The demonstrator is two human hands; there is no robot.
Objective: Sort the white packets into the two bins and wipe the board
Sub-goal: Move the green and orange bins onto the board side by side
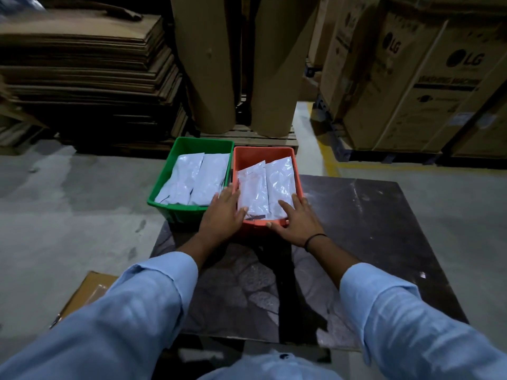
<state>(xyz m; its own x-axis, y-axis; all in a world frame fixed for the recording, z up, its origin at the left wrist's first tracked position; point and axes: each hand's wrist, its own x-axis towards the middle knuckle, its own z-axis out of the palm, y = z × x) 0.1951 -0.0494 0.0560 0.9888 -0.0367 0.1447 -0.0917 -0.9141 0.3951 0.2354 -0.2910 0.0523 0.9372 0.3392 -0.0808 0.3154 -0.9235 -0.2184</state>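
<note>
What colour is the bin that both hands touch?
The bin is orange; the head view, the only one, shows it plainly.

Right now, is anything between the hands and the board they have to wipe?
Yes. The orange bin sits on the board's far edge, under both hands: left hand at its near left corner, right hand at its near right. The green bin beside it seems to overlap the far left corner.
</note>
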